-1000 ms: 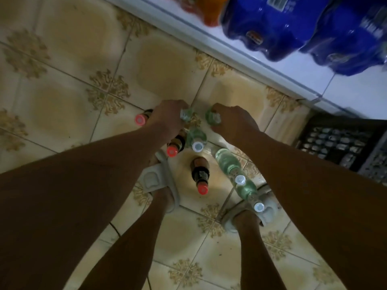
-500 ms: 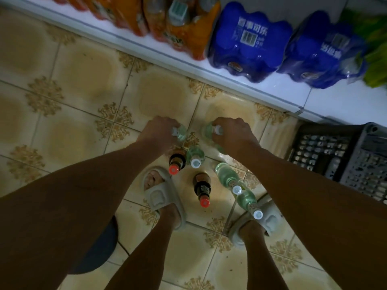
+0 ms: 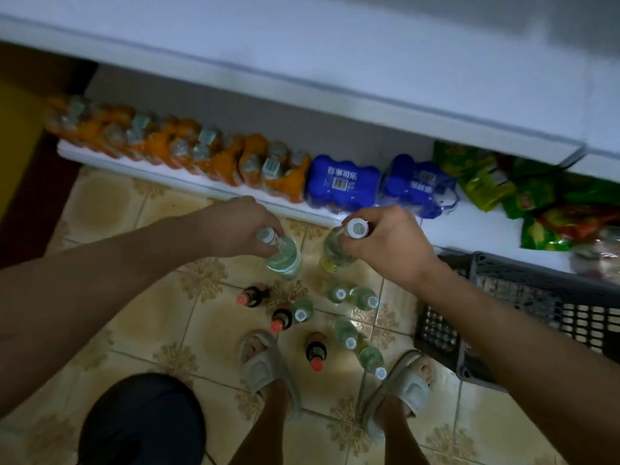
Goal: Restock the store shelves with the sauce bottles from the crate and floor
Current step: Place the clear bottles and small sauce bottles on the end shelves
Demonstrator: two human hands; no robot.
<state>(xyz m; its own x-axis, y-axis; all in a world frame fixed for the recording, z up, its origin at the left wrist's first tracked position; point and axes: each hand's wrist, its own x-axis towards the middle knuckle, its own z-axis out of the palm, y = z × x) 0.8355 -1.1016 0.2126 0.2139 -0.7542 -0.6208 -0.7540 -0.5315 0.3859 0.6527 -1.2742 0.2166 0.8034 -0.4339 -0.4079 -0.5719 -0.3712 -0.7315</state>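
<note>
A: Dim shop aisle, patterned tile floor (image 3: 141, 317). White bottom shelf (image 3: 469, 226) runs across, with orange drink packs (image 3: 214, 156), two blue shrink-wrapped packs (image 3: 342, 182) and green snack bags (image 3: 503, 186) on it. A second white shelf (image 3: 302, 72) overhangs above. Dark crate (image 3: 523, 310) at right on the floor.

B: Hands?

A: Both loaded. Left hand (image 3: 235, 229) grips the neck of a clear bottle (image 3: 283, 255); right hand (image 3: 389, 243) is curled round the neck of a second clear bottle (image 3: 335, 250), white cap up. Both bottles hang off the floor, just in front of the shelf edge.

B: Step?

A: Judged: the lift-and-carry, pair in transit to a shelf. Plenty left. Three red-capped dark bottles (image 3: 315, 352) and about five white-capped clear ones (image 3: 344, 332) stand between the slippered feet (image 3: 265, 367) and the shelf.

B: Next move?

A: Needs an open spot. Bare shelf shows to the right of the blue packs, in front of the snack bags. The upper shelf's lip juts out overhead, so bottles likely go in low and level, or up and over it.

B: Room?

A: Tight underfoot. Standing bottles close to both feet; crate hems the right side. Left floor open.
</note>
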